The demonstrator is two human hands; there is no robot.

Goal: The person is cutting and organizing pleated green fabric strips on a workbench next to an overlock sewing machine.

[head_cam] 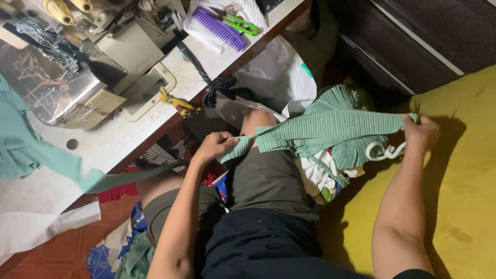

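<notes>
Green ribbed garment [330, 132] is stretched over the lap, long axis running left to right and rising slightly rightward. Left hand [217, 147] pinches its left end; right hand [421, 133] clamps the right end beside white hangers [383, 151].

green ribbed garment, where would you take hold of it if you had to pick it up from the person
Grip the green ribbed garment on its taut middle band, coming from above. The left hand and right hand pinch its two ends, so the stretch between them is flat and exposed. The bunched folds below hang over a white hanger and other cloth, harder to grasp cleanly.
</notes>
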